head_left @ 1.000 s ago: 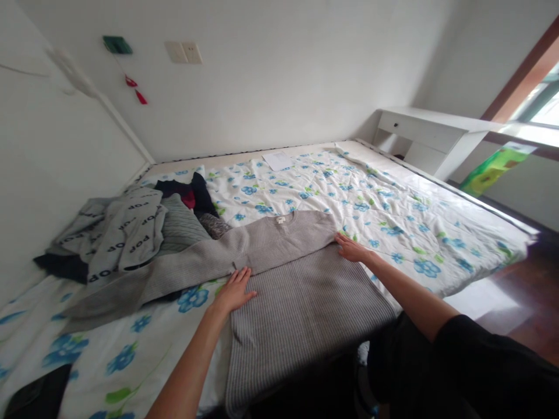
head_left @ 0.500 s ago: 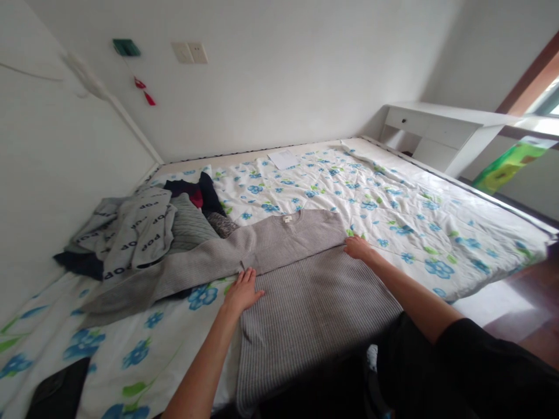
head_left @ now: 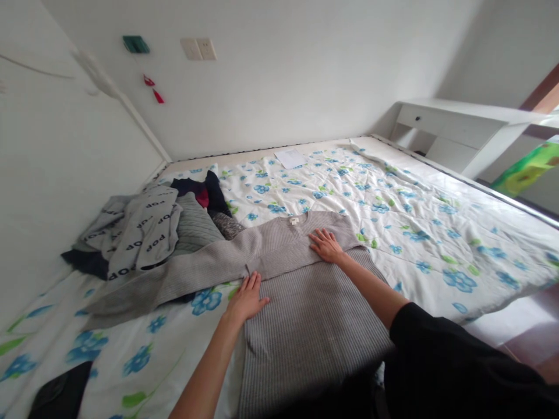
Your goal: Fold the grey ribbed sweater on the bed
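A grey ribbed sweater [head_left: 305, 314] lies spread on the bed, its neckline with a small label facing away from me. One sleeve is folded across the chest; the other stretches out to the left toward the clothes pile. My left hand [head_left: 247, 298] rests with fingers apart at the sweater's left edge, by the end of the folded sleeve. On the folded sleeve, below the neckline, my right hand [head_left: 326, 245] lies flat with its fingers spread. Neither hand grips anything.
A heap of clothes [head_left: 146, 233] sits at the left. The floral bedsheet [head_left: 419, 233] covers the bed, with a white paper [head_left: 290, 158] near the wall. A black flat object [head_left: 61, 391] lies at the lower left. A white desk [head_left: 454, 131] stands beyond the bed at right.
My right hand has moved left from the sweater's right edge onto the folded sleeve and flattened out. My left hand stays at the left edge. The view has shifted slightly.
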The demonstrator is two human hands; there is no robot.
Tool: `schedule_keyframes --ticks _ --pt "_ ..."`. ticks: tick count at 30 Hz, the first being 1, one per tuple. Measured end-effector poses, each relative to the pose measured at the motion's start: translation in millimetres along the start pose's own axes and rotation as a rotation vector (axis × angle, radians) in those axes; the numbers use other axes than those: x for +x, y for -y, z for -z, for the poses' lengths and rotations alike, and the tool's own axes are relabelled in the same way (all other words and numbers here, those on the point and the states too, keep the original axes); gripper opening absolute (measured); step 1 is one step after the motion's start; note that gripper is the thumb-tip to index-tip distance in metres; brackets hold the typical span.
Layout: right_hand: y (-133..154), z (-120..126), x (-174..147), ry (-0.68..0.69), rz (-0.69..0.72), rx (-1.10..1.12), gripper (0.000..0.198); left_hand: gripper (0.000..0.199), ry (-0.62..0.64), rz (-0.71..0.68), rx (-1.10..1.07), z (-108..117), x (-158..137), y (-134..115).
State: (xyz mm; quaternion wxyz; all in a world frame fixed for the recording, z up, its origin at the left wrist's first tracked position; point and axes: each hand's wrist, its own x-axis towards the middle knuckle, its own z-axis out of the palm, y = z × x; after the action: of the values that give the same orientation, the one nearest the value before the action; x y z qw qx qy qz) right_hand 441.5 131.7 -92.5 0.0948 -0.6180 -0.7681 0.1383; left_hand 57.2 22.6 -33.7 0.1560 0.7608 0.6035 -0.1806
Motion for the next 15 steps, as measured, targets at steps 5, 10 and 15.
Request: schedule_keyframes --ticks 5,10,15 --pt "-84 15 -2 -0.010 -0.163 -0.019 0.076 0.100 -0.009 -0.004 -0.018 0 0 0" --pt "-140 27 8 0.008 -0.362 0.012 0.080 0.100 -0.014 -0.014 -0.016 -5 2 3" --pt "-152 39 31 -0.262 -0.479 0.268 0.064 0.100 -0.019 -0.017 -0.013 -11 4 7"
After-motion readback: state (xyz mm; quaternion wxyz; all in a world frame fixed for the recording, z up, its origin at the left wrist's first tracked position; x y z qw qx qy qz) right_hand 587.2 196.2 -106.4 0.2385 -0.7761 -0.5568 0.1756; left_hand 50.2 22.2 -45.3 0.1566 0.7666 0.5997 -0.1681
